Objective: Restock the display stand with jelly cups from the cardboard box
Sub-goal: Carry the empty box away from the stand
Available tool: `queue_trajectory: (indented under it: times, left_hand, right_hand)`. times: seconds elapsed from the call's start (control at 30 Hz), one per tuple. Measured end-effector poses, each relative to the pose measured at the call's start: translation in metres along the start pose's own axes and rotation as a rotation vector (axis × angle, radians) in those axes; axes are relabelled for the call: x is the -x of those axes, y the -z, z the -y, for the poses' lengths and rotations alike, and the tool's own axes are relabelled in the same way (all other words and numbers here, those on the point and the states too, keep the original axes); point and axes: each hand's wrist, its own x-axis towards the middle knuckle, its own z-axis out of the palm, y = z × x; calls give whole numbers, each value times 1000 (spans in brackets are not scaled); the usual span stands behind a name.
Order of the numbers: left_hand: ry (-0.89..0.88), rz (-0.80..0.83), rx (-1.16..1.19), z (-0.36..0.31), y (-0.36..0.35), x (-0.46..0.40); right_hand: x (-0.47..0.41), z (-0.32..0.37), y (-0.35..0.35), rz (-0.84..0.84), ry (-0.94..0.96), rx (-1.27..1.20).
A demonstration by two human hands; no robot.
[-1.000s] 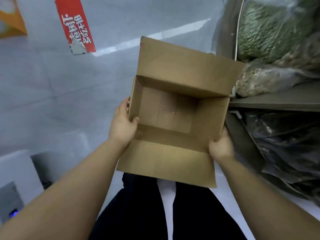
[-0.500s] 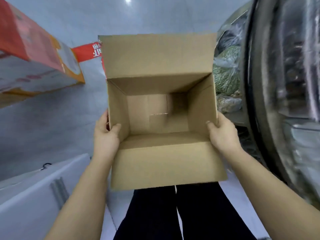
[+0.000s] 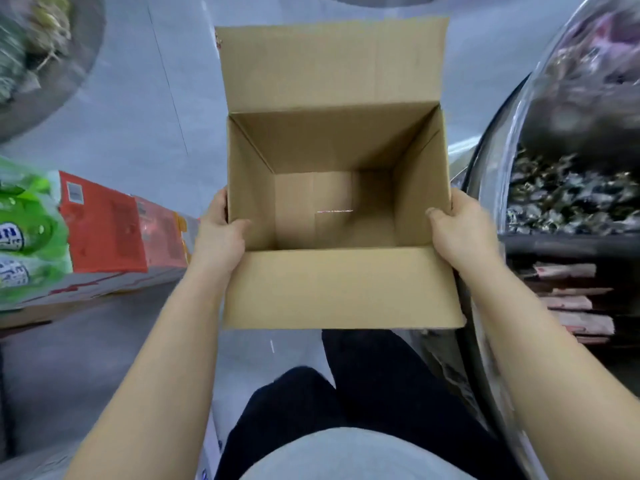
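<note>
An open cardboard box [image 3: 332, 216], seemingly empty, is gripped at its sides by the left hand [image 3: 218, 237] and right hand [image 3: 460, 230]; restocking looks finished, disposal next.

You've got the cardboard box [image 3: 341, 285] up in front of you, plain brown, top open, far flap standing up, near flap folded down toward you. Inside shows bare cardboard w/ a short strip of tape at the bottom seam. Left wall sits between your left-hand fingers [image 3: 216, 209] outside and thumb inside; right wall same w/ your right-hand fingers [image 3: 462, 207]. Box is roughly level, mouth tilted slightly toward you.
</note>
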Motion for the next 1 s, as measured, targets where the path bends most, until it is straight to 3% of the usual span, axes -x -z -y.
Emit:
queue_trajectory:
  times: [0.23, 0.4, 0.6, 0.8, 1.0]
  left_hand:
    - [-69, 4, 0, -124, -34, -113]
    - [-87, 56, -10, -182, -74, -223]
    - [-131, 232, -6, -277, -139, -360]
    - [-192, 413, -103, -370, -243, -455]
    - [-211, 522, -237, -433, -390, -535]
  right_hand:
    - [-117, 71, 62, -18, 36, -63]
    - [-216, 107, 75, -42, -39, -70]
    - [-337, 149, 106, -126, -154, -110]
    - [-438, 153, 160, -254, -283, -36]
    - [-563, 104, 226, -320, -419, -128]
